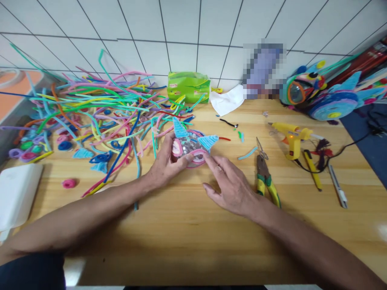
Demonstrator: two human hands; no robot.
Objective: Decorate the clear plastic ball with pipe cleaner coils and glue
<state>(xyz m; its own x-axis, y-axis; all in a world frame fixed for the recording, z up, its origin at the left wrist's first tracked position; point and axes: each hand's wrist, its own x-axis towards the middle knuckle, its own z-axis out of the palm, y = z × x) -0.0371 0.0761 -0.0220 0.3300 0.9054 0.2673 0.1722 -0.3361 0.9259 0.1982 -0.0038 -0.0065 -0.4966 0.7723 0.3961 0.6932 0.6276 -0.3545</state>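
Observation:
A small craft piece (191, 146) made of pipe cleaners lies on the wooden table (187, 229): a sparkly middle, pink rings and blue fan-shaped ears. My left hand (165, 163) is curled round its left side and holds it down. My right hand (229, 182) rests just to its right, fingers stretched out, with the fingertips pressing on the pink ring at the piece's lower right edge.
A big heap of coloured pipe cleaners (90, 112) covers the back left. Pliers (266, 177), small scissors (261, 148), a yellow glue gun (290, 139) with its cord and a pen (337, 186) lie to the right. A green tissue pack (188, 85) and finished crafts (326, 96) stand at the wall.

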